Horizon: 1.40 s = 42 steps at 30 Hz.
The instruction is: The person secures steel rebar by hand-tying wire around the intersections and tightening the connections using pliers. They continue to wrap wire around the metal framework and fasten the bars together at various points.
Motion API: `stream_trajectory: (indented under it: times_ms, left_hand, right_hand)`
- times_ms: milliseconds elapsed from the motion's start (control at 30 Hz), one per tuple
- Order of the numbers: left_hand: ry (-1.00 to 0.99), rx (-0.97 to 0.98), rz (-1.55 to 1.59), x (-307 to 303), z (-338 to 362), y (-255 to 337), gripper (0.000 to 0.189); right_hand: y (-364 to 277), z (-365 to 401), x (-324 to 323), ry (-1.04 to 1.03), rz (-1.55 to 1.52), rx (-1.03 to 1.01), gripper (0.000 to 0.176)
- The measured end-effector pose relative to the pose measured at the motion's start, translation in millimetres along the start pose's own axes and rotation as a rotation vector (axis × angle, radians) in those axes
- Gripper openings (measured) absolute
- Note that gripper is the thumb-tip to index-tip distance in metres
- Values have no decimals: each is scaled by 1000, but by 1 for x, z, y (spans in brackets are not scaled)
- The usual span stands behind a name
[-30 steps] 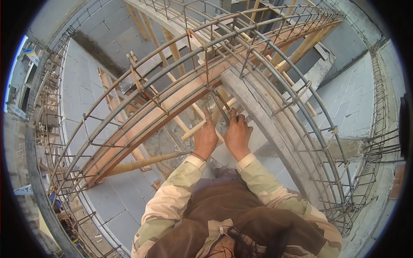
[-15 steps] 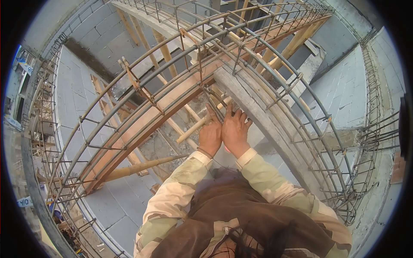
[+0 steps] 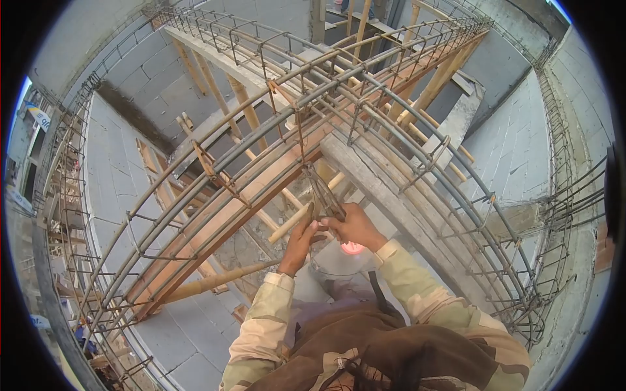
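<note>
A curved cage of grey steel bars (image 3: 261, 140) arches over a curved wooden form (image 3: 228, 208) in front of me. A bundle of bent steel stirrups (image 3: 321, 192) hangs from the cage near the middle. My left hand (image 3: 298, 242) pinches the lower left edge of the bundle. My right hand (image 3: 352, 227) grips its lower end from the right. Both hands touch each other at the fingertips. An orange-pink round object (image 3: 353, 247) shows just below my right hand.
A concrete beam (image 3: 385, 195) runs beside the cage on the right. Wooden props (image 3: 215, 280) and poles cross below. Grey block walls (image 3: 515, 150) stand left and right. More stirrups (image 3: 528, 306) ring the cage at lower right. The ground lies far below at the left edge.
My hands have dropped lower and turned, from fingers pointing up along the bars to gripping the stirrup bundle's lower end. The camera tilted, showing more of the far cage.
</note>
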State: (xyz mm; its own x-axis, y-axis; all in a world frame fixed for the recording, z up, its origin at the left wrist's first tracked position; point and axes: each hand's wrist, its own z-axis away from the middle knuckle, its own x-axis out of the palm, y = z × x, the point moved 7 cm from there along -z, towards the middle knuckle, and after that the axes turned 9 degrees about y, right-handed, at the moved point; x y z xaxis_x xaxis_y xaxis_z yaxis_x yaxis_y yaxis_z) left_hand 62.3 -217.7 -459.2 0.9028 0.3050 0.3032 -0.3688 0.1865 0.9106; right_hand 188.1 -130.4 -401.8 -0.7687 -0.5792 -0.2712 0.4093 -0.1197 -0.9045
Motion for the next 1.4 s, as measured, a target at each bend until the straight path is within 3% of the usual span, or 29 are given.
stream_trajectory:
  times_ms: [33,67,133,200,267,300,333,400,433,467,533,567,600,667,700,800,867,1000,1067,1167,1200,1267,1333,1400]
  left_hand:
    - [-16,8,47,4,4,21,90]
    - [-15,10,46,5,0,32,90]
    - [-88,-9,209,12,-17,55,101]
    - [-55,22,216,30,-40,72,92]
    - [95,-94,154,47,-63,70,65]
    - [278,-161,58,40,-70,59,39]
    - [272,-157,53,47,-76,54,39]
    - [427,-24,174,49,-78,51,35]
    - [531,21,11,47,-77,54,33]
    - [527,23,5,48,-82,44,33]
    - [717,327,-235,44,-89,47,35]
    - [794,346,-290,46,-89,47,35]
    - [790,347,-289,50,-89,49,35]
    - [910,447,-465,55,-81,63,31]
    - [908,451,-465,56,-82,64,31]
    - [904,436,-484,51,-80,64,27]
    - [625,310,-334,54,-94,52,26]
    - [488,380,-192,45,-110,48,23]
    - [339,183,8,50,-107,54,28]
    - [309,127,-116,35,-89,66,33]
    - [313,105,-149,33,-87,66,34]
    - [305,122,-84,36,-85,60,36]
    - [346,159,242,44,-87,63,34]
    - [256,53,328,49,-85,58,35]
  right_hand:
    - [-6,4,3,-150,-225,26,25]
    - [-1,1,3,-151,-226,24,25]
    - [13,5,30,-516,-936,263,26]
    - [34,2,50,-592,-1077,305,29]
    - [38,0,65,-710,-1233,232,31]
    - [46,-6,60,-704,-1199,212,32]
    - [40,-8,51,-701,-1201,203,32]
    - [37,-11,25,-425,-782,68,37]
    - [30,-11,13,-378,-495,-14,46]
    - [33,-9,16,-374,-500,-17,46]
    - [15,0,-12,117,-259,-503,39]
    - [25,4,-13,137,-108,-324,43]
    - [29,7,-10,141,-108,-324,43]
    - [25,16,-13,495,359,-462,46]
    - [13,20,-11,644,371,-449,38]
    - [31,-5,0,644,395,-393,31]
    - [38,-37,-9,587,403,-349,23]
    - [57,-76,-17,601,352,-327,21]
    - [52,-74,-21,618,361,-368,20]
    - [36,-36,-10,166,179,-164,26]
    - [39,-33,-15,168,181,-167,26]
    - [54,0,34,-663,-937,441,23]
    - [55,3,41,-676,-994,442,22]
    - [50,6,47,-697,-1042,432,21]
